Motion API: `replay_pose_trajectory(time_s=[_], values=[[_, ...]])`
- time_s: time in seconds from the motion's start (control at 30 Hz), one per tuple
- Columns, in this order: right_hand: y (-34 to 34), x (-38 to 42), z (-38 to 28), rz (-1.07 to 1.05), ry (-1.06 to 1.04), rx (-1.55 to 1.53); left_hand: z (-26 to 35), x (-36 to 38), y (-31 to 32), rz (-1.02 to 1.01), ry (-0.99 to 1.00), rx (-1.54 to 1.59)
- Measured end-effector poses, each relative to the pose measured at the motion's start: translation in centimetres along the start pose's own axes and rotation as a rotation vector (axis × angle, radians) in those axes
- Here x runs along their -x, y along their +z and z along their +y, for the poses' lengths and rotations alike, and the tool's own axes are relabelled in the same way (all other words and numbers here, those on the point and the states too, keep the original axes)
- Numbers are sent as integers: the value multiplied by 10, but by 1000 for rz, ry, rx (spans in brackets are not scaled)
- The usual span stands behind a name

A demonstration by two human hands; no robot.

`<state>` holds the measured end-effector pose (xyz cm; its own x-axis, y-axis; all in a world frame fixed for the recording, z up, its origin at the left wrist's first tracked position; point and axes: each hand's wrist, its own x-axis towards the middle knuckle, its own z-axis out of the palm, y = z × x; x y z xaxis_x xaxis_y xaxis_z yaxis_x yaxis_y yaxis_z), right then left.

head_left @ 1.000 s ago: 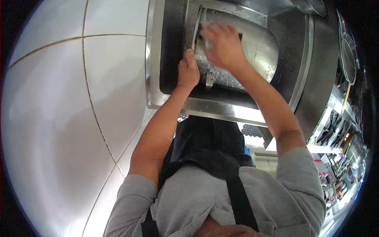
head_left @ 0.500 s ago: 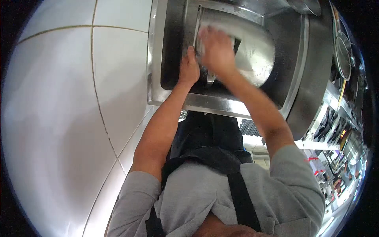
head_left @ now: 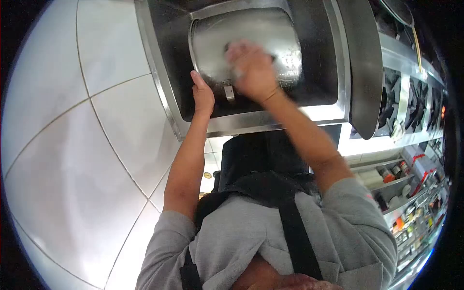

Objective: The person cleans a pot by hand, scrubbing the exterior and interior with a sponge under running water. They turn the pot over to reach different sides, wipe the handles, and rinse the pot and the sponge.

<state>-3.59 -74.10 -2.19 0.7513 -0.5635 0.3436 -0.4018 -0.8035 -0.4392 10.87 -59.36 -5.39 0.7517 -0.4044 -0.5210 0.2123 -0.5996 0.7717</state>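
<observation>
1. Stockpot (head_left: 205,42): lies on its side within the sink (head_left: 342,72), open-end rim toward the left and base toward the right. A metal bracket (head_left: 229,92) projects from its near side. Water droplets show near the base.
2. Left hand (head_left: 204,99): positioned at the near end of the pot rim. Thumb is extended upward along the rim edge; the remaining fingers are partly hidden, so their grip cannot be told.
3. Right hand (head_left: 253,72): flat over the middle of the pot wall, palm side down. Motion blur obscures whether the fingers are spread or pressed together. Dark patches show beside it; their nature cannot be told.
4. Clearances: the gap right of the pot base is wide; the gap on the near side is narrower, with the bracket projecting into it.
5. Tiled wall (head_left: 125,125): left of the pot, beyond the sink edge.
</observation>
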Motion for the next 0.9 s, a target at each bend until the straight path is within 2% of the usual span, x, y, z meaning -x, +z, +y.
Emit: replay_pose_trajectory(time_s=[0.03,0.07,0.1,0.17,0.2,0.23,0.27,0.3,0.37,0.4,0.43,0.47,0.53,0.6,0.63,0.7,0.73,0.77,0.8,0.83,0.87,0.9], values=[[-13,0,36,72,62,-23,-7,-6,2,101,-84,-78],[-7,-16,71,45,276,148,12,6,7,118,-85,-48],[-10,-33,78,56,287,146,16,8,13,114,-74,-59],[-21,-86,69,-496,638,56,38,-5,26,216,-97,32],[-16,-90,57,-472,635,52,65,-14,31,216,-73,34],[0,-80,37,-136,297,-121,100,-20,31,48,-135,171],[-3,-79,37,42,139,-222,126,-27,29,-122,-203,300],[-6,-78,37,200,-37,-295,140,-35,27,-116,-202,290],[-53,-91,88,-336,584,-254,155,-47,19,-291,-48,162],[-57,-95,128,-382,645,-186,137,-40,11,-154,198,-202],[-55,-102,154,-432,701,-117,110,-30,11,78,460,-564],[-47,-108,147,-440,687,-123,105,-21,18,154,434,-537],[-28,-111,118,-567,565,82,108,-16,19,232,384,-520],[-16,-79,49,-242,292,66,122,-34,15,117,194,-458],[-13,-64,44,-257,289,65,124,-39,17,117,178,-456],[-4,-45,41,-14,34,-115,120,-48,13,129,232,-570],[-2,-66,45,-111,64,-97,120,-53,12,143,218,-555],[0,-88,47,-127,53,-93,117,-55,13,165,329,-561],[-3,-119,41,-386,229,-185,113,-54,12,187,434,-569],[0,-143,40,-628,404,-268,111,-63,8,195,429,-558],[19,-132,47,-456,78,-157,110,-71,4,181,361,-534],[18,-116,49,-463,73,-143,107,-79,1,161,291,-506]])
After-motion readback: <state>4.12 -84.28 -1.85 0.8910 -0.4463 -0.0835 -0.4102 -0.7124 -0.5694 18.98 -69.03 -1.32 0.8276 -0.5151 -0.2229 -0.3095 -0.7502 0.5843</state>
